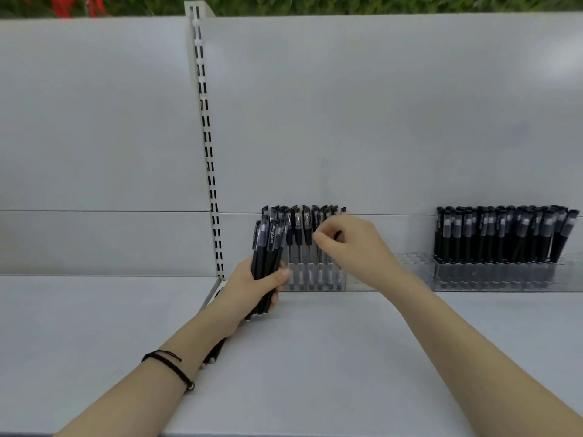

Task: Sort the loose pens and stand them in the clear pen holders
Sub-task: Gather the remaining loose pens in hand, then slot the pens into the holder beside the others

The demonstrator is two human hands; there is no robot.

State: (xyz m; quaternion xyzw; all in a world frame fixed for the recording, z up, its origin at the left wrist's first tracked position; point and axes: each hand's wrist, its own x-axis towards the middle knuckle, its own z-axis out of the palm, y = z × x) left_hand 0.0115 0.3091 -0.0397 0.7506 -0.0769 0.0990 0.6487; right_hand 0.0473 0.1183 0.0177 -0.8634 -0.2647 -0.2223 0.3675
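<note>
My left hand [257,287] grips a bundle of black pens [267,247], held upright just left of a clear pen holder [318,280]. That holder has several clear-barrelled pens with black caps [299,230] standing in it. My right hand [350,244] hovers in front of the holder's right part, fingers pinched around a pen cap there. Further right, a second clear holder [498,274] is packed with several black pens [501,234]. A loose black pen [214,353] lies on the shelf under my left forearm.
The white shelf [315,357] spreads out below the holders, backed by a white panel [378,121]. A slotted upright post [206,137] stands to the left of the holders. An unfilled stretch of clear holder [410,263] lies between the two pen groups.
</note>
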